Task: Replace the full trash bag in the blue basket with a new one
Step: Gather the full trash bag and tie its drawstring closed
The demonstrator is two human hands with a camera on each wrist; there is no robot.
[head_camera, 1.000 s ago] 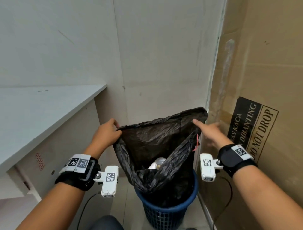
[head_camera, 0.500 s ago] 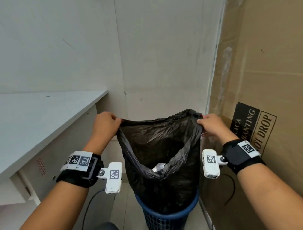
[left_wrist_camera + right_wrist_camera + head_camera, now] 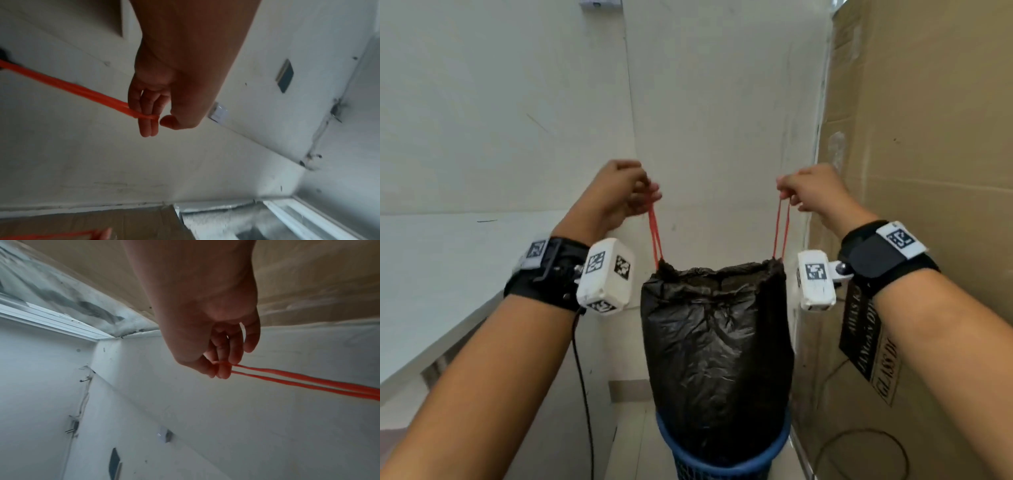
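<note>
A full black trash bag (image 3: 717, 349) hangs upright, its bottom still inside the blue basket (image 3: 722, 462) on the floor. Its mouth is gathered almost shut by red drawstrings. My left hand (image 3: 635, 195) pinches the left drawstring loop (image 3: 655, 236) above the bag's left corner; the loop (image 3: 82, 91) runs over its curled fingers (image 3: 148, 116). My right hand (image 3: 796, 193) pinches the right drawstring loop (image 3: 781, 229) above the right corner, the two strands (image 3: 298, 382) leaving its fingertips (image 3: 223, 369). The bag's contents are hidden.
A white desk (image 3: 441, 281) stands at the left and a tall cardboard box (image 3: 921, 171) close on the right. White walls (image 3: 709, 120) form the corner behind. A black cable (image 3: 582, 383) hangs by the desk.
Both hands have gone from the bag's open rim to the red drawstrings and risen. The mouth has drawn together and the bag has come up out of the basket.
</note>
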